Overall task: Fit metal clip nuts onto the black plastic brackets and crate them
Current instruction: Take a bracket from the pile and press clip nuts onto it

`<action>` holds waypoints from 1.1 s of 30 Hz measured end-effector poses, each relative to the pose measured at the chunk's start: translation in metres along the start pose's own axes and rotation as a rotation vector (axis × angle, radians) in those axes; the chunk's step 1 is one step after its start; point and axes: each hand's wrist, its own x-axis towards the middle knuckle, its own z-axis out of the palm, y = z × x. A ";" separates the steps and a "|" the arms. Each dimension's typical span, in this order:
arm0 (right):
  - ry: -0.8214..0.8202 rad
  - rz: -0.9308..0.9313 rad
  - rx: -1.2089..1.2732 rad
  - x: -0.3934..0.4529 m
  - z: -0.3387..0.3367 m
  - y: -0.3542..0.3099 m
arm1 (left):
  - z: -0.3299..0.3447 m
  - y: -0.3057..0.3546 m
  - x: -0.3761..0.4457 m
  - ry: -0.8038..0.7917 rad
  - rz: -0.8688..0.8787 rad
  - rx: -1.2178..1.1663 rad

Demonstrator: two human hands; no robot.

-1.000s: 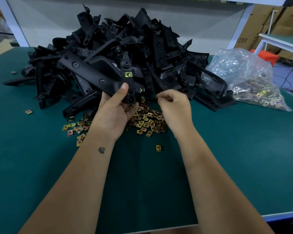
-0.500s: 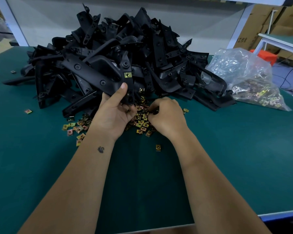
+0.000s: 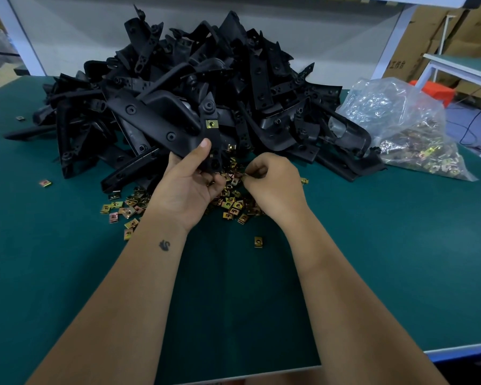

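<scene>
Trouble from here would most likely be a dropped or crooked nut: the clip nut point(image 3: 245, 177) in the right hand point(image 3: 272, 187) is tiny and only pinched at the fingertips, so a slight slip would send it back into the loose clip nuts point(image 3: 233, 207) on the table point(image 3: 372, 245), where it is lost among the rest. Pushed on at an angle, it could also jam on the tab instead of seating over the hole. The left hand point(image 3: 189, 184) grips the lower end of the black bracket point(image 3: 161, 126), thumb pressed on its front face, fingers curled behind; a loose hold would let the bracket twist as the nut goes on. One fitted nut point(image 3: 211, 124) already sits higher on the upright tab. The pinched nut lies just right of the bracket's bottom tab, near but apart from it. Behind rises the bracket pile point(image 3: 233, 79), with a plastic bag of nuts point(image 3: 406, 129) at the right. No crate is in view.
</scene>
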 end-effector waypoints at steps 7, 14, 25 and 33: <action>0.025 0.081 0.426 0.001 -0.006 -0.003 | 0.001 0.000 0.000 -0.013 0.030 0.013; -0.052 0.037 0.683 -0.001 -0.007 -0.009 | 0.008 -0.006 0.002 0.035 0.168 0.204; -0.084 0.026 0.512 -0.003 -0.002 -0.013 | 0.001 -0.012 0.010 0.092 0.259 0.180; -0.118 -0.028 0.479 -0.006 -0.004 -0.016 | -0.001 -0.011 0.011 0.128 0.262 0.156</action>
